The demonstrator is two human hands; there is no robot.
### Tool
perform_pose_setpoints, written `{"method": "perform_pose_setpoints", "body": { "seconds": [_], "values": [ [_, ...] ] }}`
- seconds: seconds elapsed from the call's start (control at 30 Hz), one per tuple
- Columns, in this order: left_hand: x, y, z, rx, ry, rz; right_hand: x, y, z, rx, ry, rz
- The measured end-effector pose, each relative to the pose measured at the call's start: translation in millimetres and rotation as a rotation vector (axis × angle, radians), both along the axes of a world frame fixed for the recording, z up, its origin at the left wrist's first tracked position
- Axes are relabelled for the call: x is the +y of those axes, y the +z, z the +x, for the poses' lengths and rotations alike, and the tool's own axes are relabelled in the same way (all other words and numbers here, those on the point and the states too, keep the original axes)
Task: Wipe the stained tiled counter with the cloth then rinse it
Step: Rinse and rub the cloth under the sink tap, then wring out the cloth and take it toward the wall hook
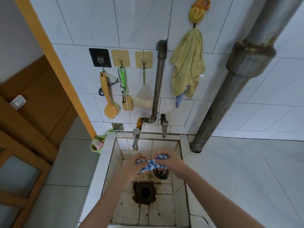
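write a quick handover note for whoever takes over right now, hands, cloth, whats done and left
Left hand and right hand: both grip the blue and white cloth, twisted between them over the tiled sink.
Taps: no water seen running.
Done: cannot tell from this view whether the counter was wiped.
Left: finish rinsing and wringing the cloth.

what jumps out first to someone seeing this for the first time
Dead centre, the left hand and right hand grip a blue-and-white cloth, stretched between them over a stained tiled sink with a dark open drain hole. Above, a yellow towel hangs from a smiley-face hook on the white wall. A thick rusty pipe slants down the right side.
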State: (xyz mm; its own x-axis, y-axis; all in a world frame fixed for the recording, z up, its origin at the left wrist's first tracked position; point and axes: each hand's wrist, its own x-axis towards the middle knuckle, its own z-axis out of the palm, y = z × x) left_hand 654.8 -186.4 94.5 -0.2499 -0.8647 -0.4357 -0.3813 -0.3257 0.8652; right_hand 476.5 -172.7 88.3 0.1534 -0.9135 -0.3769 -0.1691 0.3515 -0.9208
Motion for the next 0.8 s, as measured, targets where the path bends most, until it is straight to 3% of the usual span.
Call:
{"method": "perform_pose_setpoints", "body": {
  "seconds": [0.1,0.17,0.37,0.53,0.8],
  "values": [
    [-0.1,-0.6,2.3,-0.108,-0.072,-0.087,4.8,6.3,-4.7,-0.007,0.102,0.016],
    [-0.9,-1.4,6.5,-0.189,-0.185,-0.144,8.3,7.1,-7.2,0.122,0.155,-0.003],
    [-0.2,5.0,1.8,-0.246,-0.242,-0.244,5.8,13.9,-8.4,0.336,0.056,-0.038],
    [0.1,17.2,-16.7,-0.419,-0.374,-0.301,6.8,24.7,-18.0,0.441,0.069,-0.103],
    [-11.0,56.4,-75.4,-0.369,-0.462,-0.338,9.4,72.1,-71.5,0.462,0.101,-0.230]
  ]
}}
